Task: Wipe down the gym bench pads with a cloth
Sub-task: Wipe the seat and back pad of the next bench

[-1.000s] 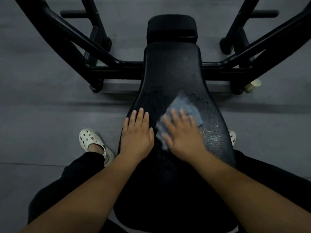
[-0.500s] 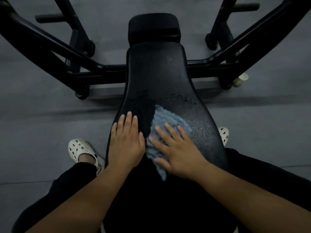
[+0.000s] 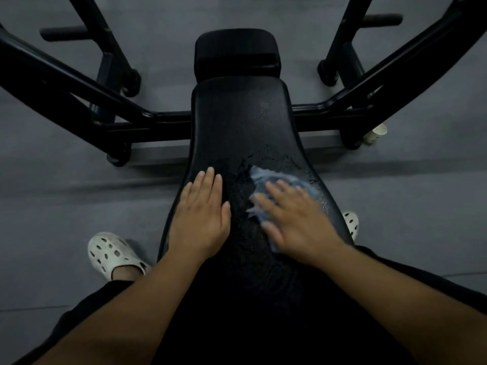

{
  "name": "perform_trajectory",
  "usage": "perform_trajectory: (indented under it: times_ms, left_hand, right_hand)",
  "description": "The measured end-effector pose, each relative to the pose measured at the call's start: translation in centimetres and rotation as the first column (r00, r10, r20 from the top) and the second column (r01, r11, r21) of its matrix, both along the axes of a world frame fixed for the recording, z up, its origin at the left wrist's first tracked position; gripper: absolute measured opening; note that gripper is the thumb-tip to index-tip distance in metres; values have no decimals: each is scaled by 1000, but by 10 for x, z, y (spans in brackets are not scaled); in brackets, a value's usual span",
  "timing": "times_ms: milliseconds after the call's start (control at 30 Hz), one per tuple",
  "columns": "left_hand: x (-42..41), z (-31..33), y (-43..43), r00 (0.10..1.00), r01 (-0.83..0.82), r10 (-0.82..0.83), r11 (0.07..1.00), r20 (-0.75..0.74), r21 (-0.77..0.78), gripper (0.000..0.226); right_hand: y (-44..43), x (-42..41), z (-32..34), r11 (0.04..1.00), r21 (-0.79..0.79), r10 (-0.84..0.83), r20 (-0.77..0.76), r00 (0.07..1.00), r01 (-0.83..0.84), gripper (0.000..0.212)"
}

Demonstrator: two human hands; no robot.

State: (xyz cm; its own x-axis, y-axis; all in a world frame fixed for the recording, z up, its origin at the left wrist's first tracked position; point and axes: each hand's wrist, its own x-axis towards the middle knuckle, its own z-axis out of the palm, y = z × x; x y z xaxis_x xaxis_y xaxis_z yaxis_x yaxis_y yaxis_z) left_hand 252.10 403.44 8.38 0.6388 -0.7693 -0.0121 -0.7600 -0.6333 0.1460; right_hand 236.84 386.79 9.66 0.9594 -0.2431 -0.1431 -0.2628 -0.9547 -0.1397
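The blue-grey cloth (image 3: 286, 179) lies on the near, wide part of the long bench pad (image 3: 242, 122), pressed flat under the right hand (image 3: 295, 222) with straight, spread fingers (image 3: 284, 196). The left hand (image 3: 203, 217) rests flat on the pad just beside, holding nothing. As the cloth is only pressed, not gripped, it may bunch or slip out on the wet surface. Farther stand the small head pad (image 3: 237, 52), the black frame (image 3: 79, 83) and a paper cup (image 3: 375, 133); nothing blocks the pad.
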Motion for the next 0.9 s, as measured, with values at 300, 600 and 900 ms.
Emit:
perform_trajectory:
  times_ms: [300, 600, 900]
  left_hand:
    - [2, -5, -2, 1000, 1, -1, 999, 6, -35, 65]
    - [3, 4, -5, 1000, -18, 18, 1000, 2, -8, 65]
    - [67, 8, -54, 997, 82, -81, 993, 18, -84, 68]
  right_hand:
    - [-7, 57, -2, 999, -14, 36, 6, 999, -36, 61]
    - [-5, 68, 9, 969, 39, -243, -37, 969, 245, 76]
    - [-44, 105, 3, 932, 102, -361, 143, 922, 349, 62]
